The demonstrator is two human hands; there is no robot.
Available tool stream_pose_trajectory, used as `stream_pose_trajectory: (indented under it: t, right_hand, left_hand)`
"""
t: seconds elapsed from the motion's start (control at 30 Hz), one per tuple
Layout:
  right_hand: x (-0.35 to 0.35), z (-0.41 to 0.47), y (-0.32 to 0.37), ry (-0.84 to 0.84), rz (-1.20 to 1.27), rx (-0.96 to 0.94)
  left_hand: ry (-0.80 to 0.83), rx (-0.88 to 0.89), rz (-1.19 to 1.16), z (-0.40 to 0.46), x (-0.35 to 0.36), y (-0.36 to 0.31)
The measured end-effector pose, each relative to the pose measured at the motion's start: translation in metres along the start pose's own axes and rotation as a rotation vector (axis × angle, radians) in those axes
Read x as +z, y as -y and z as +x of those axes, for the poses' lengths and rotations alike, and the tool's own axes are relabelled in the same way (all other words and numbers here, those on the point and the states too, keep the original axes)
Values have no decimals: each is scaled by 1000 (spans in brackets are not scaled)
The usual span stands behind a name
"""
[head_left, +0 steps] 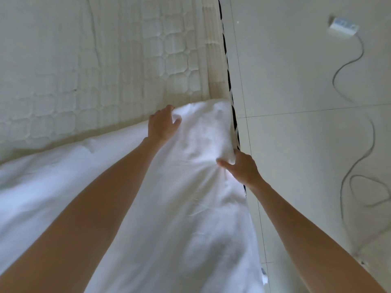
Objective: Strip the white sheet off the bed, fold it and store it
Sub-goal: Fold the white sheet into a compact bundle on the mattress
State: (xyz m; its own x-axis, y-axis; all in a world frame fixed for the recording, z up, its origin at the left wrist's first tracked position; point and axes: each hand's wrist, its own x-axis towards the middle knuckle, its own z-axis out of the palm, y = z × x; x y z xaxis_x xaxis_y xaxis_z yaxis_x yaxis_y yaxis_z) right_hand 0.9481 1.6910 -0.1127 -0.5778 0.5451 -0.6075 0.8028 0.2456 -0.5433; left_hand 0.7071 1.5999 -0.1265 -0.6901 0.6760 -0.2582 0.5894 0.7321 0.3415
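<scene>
Tiled floor (296, 81) lies open along the bed's right edge. Quilted mattress (84, 70) lies bare beyond the rumpled white sheet (179, 197), whose far-right corner both left hand (161, 123) and right hand (241, 168) pinch.

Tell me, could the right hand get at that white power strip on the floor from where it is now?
Probably not as things stand. The right hand is busy gripping the white sheet at the bed's edge, and the power strip lies far off across bare floor tiles. Nothing blocks the way; the person would need to let go and step over.
</scene>
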Motion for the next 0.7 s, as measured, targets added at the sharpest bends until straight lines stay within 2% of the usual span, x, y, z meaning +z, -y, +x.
stream_pose_trajectory:
  t: [0.1,0.23,0.37,0.43,0.5,0.6,0.7]
  right_hand:
    - [10,-4,11,-173,-46,-61]
    - [3,0,36,-289,-143,-151]
    - [-17,18,65,-394,-142,-194]
    - [-28,34,83,-432,-166,-180]
    - [-31,57,92,-430,-227,-141]
    - [-20,90,85,-385,-318,-60]
    - [-6,101,74,-398,-210,-8]
  left_hand:
    - [-54,28,-13,0,0,0]
    - [-201,99,-77,4,-10,4]
    - [-401,64,-152,31,-40,4]
    - [-444,41,-137,49,-56,5]
    - [-408,-12,-62,67,-67,9]
    - [-263,-69,42,81,-64,16]
    - [-168,4,-13,59,-43,24]
